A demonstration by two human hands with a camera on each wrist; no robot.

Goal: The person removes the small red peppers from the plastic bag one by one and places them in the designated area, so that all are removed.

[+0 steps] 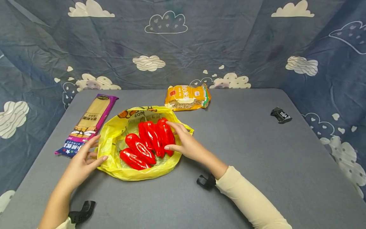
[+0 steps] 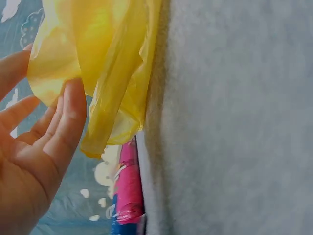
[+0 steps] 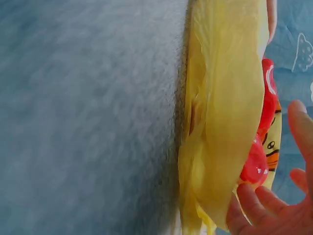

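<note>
Apparently steadying the yellow bag (image 1: 137, 175), loose-fingered left hand (image 1: 81, 162) touches its nine-o'clock side; right hand (image 1: 188, 143), apart, fingers relaxed, reaches to red peppers (image 1: 140, 149) at three.

At least five red peppers (image 1: 140, 150), one yellow bag (image 1: 107, 144), two food packs (image 1: 187, 97)

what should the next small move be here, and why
Probably curl the right hand round the rightmost red pepper for a firm hold: its thumb and fingers are spread over that pepper but not closed round it, while the left hand is at the opposite side of the yellow bag, where it could steady the rim.
</note>
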